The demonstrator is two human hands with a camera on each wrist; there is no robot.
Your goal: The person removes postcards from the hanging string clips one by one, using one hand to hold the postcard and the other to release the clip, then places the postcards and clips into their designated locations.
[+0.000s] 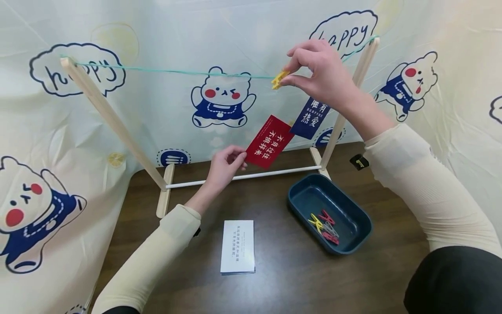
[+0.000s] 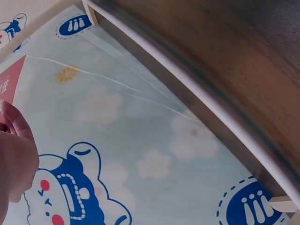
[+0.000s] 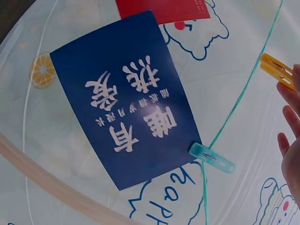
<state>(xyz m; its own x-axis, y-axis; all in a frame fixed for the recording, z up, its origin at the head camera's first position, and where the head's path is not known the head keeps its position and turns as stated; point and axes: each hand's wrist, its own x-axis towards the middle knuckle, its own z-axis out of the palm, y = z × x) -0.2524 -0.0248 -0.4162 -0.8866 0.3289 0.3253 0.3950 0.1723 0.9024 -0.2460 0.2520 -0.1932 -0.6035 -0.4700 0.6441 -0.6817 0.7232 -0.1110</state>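
My left hand point(image 1: 227, 163) pinches a red card point(image 1: 269, 141) with white lettering by its lower left edge, below the string. Up at the green string point(image 1: 164, 70), my right hand point(image 1: 321, 69) grips a yellow clothespin point(image 1: 280, 80) between thumb and fingers. In the right wrist view the tip of that yellow clothespin point(image 3: 276, 71) is right at the string point(image 3: 243, 91). A dark blue card point(image 3: 126, 103) hangs from the string by a teal clothespin point(image 3: 213, 157). The head view has this blue card point(image 1: 307, 120) partly behind my right hand, beside the red card.
The string runs between two wooden posts point(image 1: 113, 124) joined low down by a white rod point(image 1: 274, 173). A dark blue tray point(image 1: 349, 213) on the table holds several clothespins point(image 1: 323, 226). Left of it lies a stack of white cards point(image 1: 237, 246). A printed curtain point(image 1: 164, 113) hangs behind.
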